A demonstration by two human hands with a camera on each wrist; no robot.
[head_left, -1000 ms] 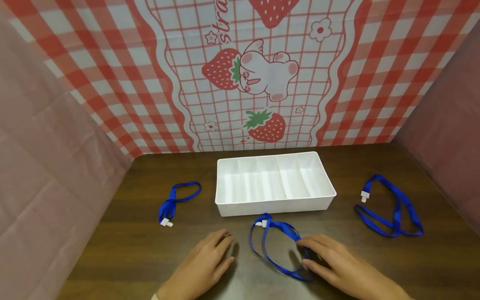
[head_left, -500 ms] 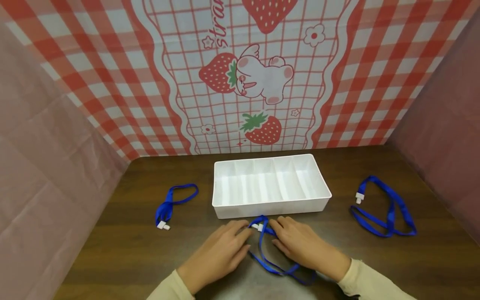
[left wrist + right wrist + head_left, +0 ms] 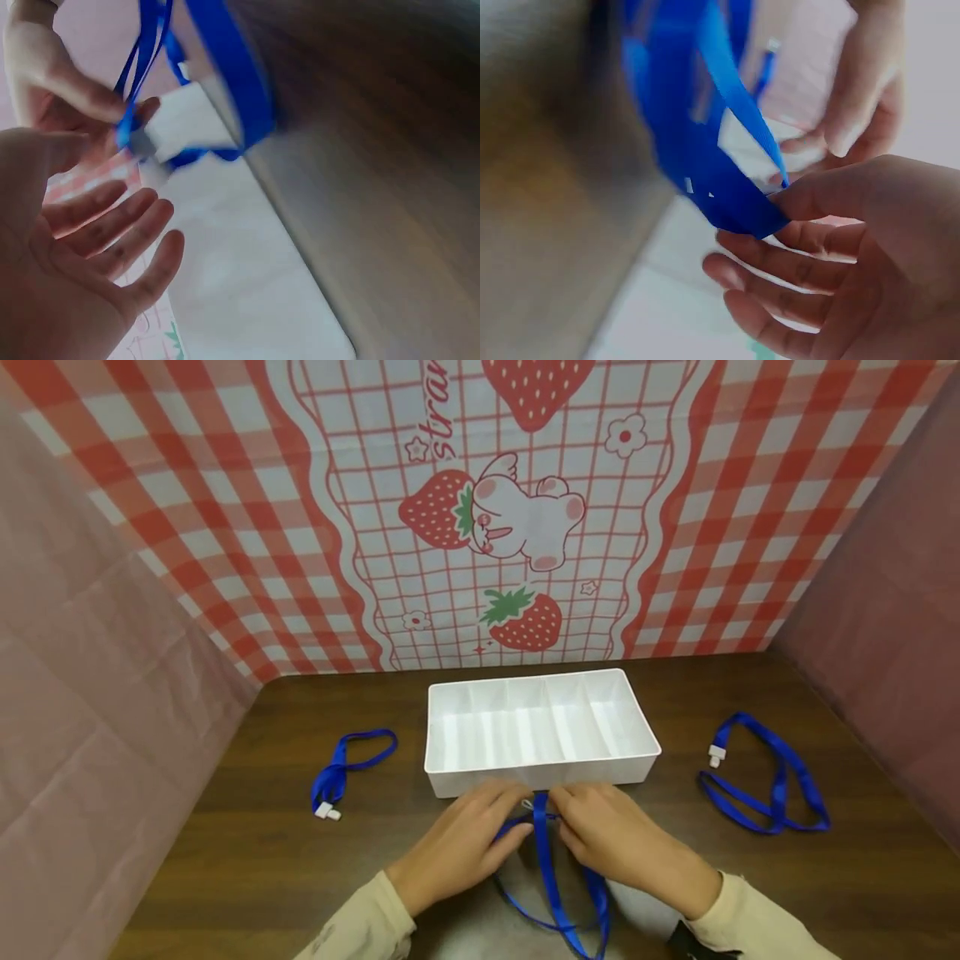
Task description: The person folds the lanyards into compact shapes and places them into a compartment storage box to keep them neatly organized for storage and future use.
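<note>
A blue lanyard (image 3: 549, 868) hangs between my hands, just in front of the white tray. My right hand (image 3: 626, 843) pinches its strap between thumb and forefinger, plain in the right wrist view, where the flat blue band (image 3: 731, 199) runs up from the fingertips. My left hand (image 3: 461, 835) is close on the other side. Its fingers (image 3: 142, 217) are spread and loosely bent in the left wrist view, near a blurred pale fitting (image 3: 142, 144) on the lanyard. No hold by the left hand shows. The lower loops trail toward me.
The white divided tray (image 3: 540, 776) stands right behind both hands. One blue lanyard with a white clip (image 3: 330, 777) lies at the left, another (image 3: 780, 789) at the right. A checked strawberry cloth (image 3: 300, 568) hangs along the table's back.
Both hands have come together at the lanyard's far end, the right hand moving left and away from me. The lanyard's strap has been picked up and its loops have shifted toward me.
</note>
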